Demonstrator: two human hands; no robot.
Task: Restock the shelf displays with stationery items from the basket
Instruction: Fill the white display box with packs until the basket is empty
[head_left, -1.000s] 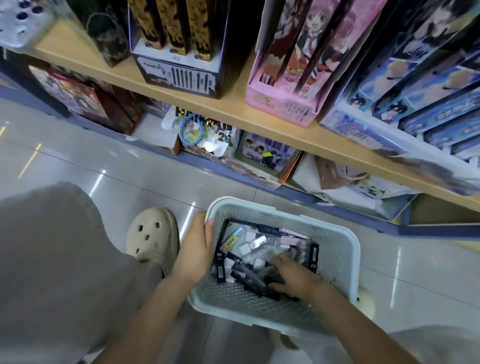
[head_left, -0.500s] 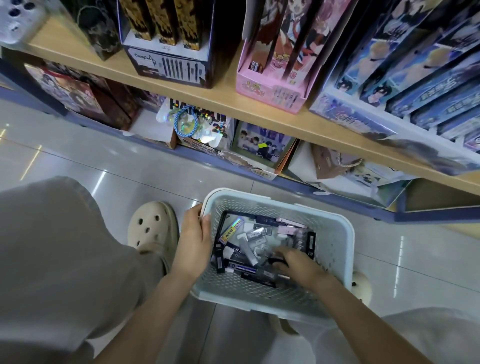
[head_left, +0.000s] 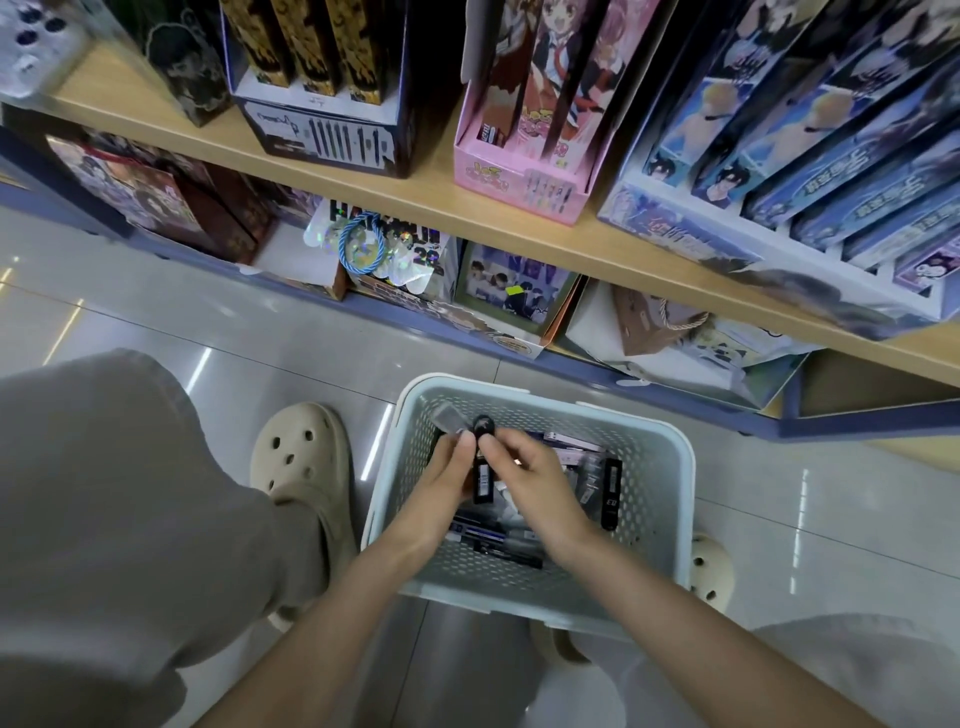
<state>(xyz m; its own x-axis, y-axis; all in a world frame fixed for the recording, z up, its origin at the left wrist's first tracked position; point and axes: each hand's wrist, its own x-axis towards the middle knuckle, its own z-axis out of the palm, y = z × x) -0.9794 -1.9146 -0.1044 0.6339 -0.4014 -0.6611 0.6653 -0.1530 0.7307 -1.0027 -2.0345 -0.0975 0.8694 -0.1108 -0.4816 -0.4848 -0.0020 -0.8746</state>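
A pale blue perforated basket (head_left: 660, 525) stands on the floor between my feet, with several small dark stationery packs (head_left: 493, 540) lying in it. Both hands are over the basket. My left hand (head_left: 441, 478) and my right hand (head_left: 530, 478) meet around a bunch of slim black packs (head_left: 483, 467) held upright above the others. A clear grey pack (head_left: 449, 418) sticks up beside my left fingers. Above is the wooden shelf (head_left: 467, 218) carrying display boxes.
On the shelf stand a black display box (head_left: 322, 135), a pink display box (head_left: 519, 171) and a blue-white display box (head_left: 779, 197). Bags and boxes fill the bottom shelf (head_left: 395, 260). My cream clogs (head_left: 301, 457) flank the basket on the glossy tile floor.
My left hand has let go of the basket rim and joined my right hand. My right hand has come up out of the pile with black packs. The view has shifted slightly downward.
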